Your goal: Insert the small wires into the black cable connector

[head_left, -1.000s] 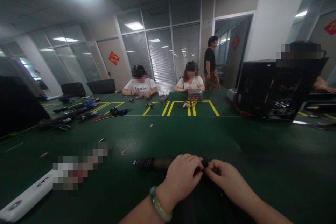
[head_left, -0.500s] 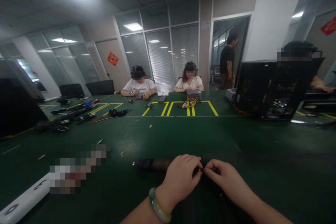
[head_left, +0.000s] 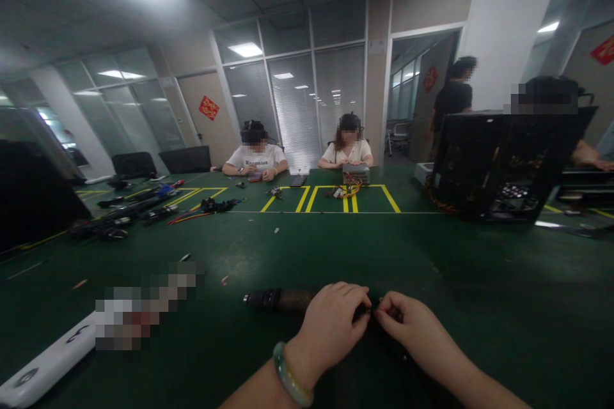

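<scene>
In the head view, my left hand (head_left: 336, 319) lies closed over a dark cylindrical tool (head_left: 292, 301), a green bangle (head_left: 291, 376) on its wrist. The tool rests on its side on the green table, with a black ringed collar and a small metal tip pointing left. Close by, the thumb and fingers of my right hand (head_left: 405, 319) are pinched together beside the tool's right end. A small dark piece with a bright spot shows between my two hands; its kind cannot be made out. What my right fingers hold is hidden.
Left of me lies a white power strip (head_left: 52, 358), its far end blurred. Tangled cables (head_left: 211, 206) spread at the far left. An open black computer case (head_left: 489, 166) stands at the right. Two people sit across the green table (head_left: 336, 243), near a grey power supply (head_left: 355, 172).
My hands stay nearly in place, with a slight shift at the right fingertips. The view has moved a little. A person by the doorway has walked right, partly behind the computer case.
</scene>
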A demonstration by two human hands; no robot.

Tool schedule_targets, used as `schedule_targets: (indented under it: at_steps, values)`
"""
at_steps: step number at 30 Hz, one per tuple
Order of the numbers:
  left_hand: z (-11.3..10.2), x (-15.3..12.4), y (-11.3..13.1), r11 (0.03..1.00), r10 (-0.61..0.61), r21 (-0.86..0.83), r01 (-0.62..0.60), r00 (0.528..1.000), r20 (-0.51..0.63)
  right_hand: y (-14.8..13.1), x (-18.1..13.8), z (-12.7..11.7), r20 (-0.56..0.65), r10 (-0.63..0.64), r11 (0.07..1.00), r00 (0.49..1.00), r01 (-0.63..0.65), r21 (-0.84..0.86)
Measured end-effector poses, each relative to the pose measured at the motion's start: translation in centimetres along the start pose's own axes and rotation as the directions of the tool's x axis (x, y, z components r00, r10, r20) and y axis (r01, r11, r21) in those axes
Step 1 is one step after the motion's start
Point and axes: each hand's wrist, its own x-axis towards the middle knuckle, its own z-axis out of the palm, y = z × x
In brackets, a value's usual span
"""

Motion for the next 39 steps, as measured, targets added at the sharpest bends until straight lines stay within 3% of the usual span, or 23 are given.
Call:
schedule_targets:
  at_steps: [14, 23, 34, 39]
  values:
    - [-0.19, 0.03, 0.09, 1.0, 0.016, -0.011, -0.016, 1.0, 0.004, -0.13, 0.05, -0.02, 0.034, -0.043, 0.994, 0.999, 0.039, 0.103]
    - [-0.16, 0.01, 0.05, 1.0, 0.024, -0.005, -0.024, 1.0, 0.012, 0.09, -0.11, 0.12, -0.003, 0.003, 1.0, 1.0, -0.003, 0.012]
    - [0.21, 0.0, -0.14, 1.0, 0.003, -0.011, -0.003, 1.0, -0.003, -0.37, -0.15, -0.45, 0.045, -0.025, 0.995, 0.999, 0.02, 0.099]
    - [0.04, 0.0, -0.07, 1.0, 0.024, -0.004, -0.024, 1.0, 0.013, 0.24, 0.04, 0.09, -0.004, -0.014, 1.0, 1.0, 0.014, 0.011]
